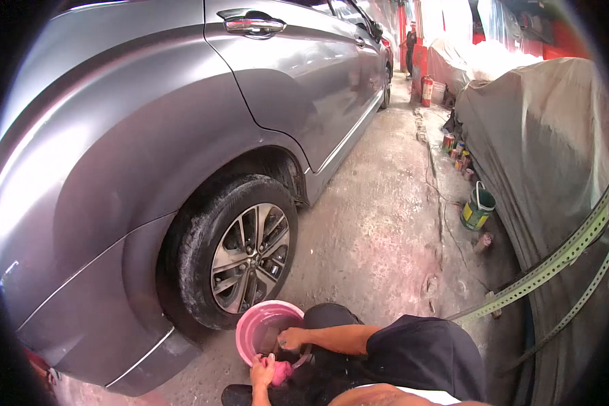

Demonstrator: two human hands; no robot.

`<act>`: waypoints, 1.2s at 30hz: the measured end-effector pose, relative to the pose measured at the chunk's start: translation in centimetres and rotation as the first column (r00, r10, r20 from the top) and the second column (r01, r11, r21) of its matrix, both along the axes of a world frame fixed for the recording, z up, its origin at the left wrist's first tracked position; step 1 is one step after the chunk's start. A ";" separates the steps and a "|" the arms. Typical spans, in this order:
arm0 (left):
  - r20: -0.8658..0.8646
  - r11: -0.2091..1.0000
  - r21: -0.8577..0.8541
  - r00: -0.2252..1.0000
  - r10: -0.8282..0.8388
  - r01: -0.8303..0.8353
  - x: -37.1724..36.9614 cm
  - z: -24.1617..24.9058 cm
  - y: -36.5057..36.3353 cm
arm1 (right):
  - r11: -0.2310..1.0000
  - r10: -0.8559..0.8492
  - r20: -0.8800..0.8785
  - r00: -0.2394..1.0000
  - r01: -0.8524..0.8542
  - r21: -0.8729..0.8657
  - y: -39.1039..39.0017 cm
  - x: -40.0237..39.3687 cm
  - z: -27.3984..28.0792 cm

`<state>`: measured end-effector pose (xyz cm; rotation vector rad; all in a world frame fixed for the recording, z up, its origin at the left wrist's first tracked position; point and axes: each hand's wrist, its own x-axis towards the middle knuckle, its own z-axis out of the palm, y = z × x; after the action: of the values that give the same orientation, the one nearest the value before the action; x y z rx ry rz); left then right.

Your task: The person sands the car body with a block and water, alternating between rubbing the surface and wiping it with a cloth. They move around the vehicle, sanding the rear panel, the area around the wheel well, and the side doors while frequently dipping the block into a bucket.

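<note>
A pink bucket (249, 323) stands on the floor beside the car's rear wheel (252, 260), close in front of my knees. My left hand (262, 369) is at the near rim, its fingers closed around a bunched pink cloth (282, 373). My right hand (292, 339) reaches into the bucket from the right, its fingers curled down by a greyish-brown patch inside; I cannot tell what they hold. The grey car (125, 135) fills the left side, its rear door handle (256, 26) high above the wheel.
Concrete floor (365, 237) runs forward along the car. To the right are a green bucket (478, 208), several small cans (457, 154), a draped cover (541, 128) and perforated metal bars (555, 267). Farther off stand a fire extinguisher (427, 91) and a person (411, 49).
</note>
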<state>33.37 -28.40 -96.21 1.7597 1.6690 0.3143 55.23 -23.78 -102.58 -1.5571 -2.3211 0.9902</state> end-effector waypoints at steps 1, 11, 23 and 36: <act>-0.002 1.000 -0.001 1.000 -0.001 0.001 0.1 0.1 0.0 | 0.997 0.046 -0.087 0.995 -0.052 -0.065 0.0 -0.4 0.0; 0.409 0.958 -0.165 0.900 -0.150 0.234 -0.6 -2.6 1.4 | 0.809 0.154 -0.433 0.888 -0.365 -0.460 -0.3 0.0 3.4; 0.162 0.921 0.000 0.909 -0.384 0.390 0.1 -1.2 1.0 | 0.478 0.567 -0.750 0.341 0.604 0.637 -10.4 13.5 49.5; 0.198 0.919 -0.053 0.906 -0.374 0.391 0.2 -2.1 1.0 | 0.879 -0.353 -0.009 0.936 0.335 0.339 -8.1 6.6 18.0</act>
<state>33.52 -27.37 -98.29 1.8796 1.1565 0.2081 61.79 -31.87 -84.60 -1.7742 -2.0036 0.4451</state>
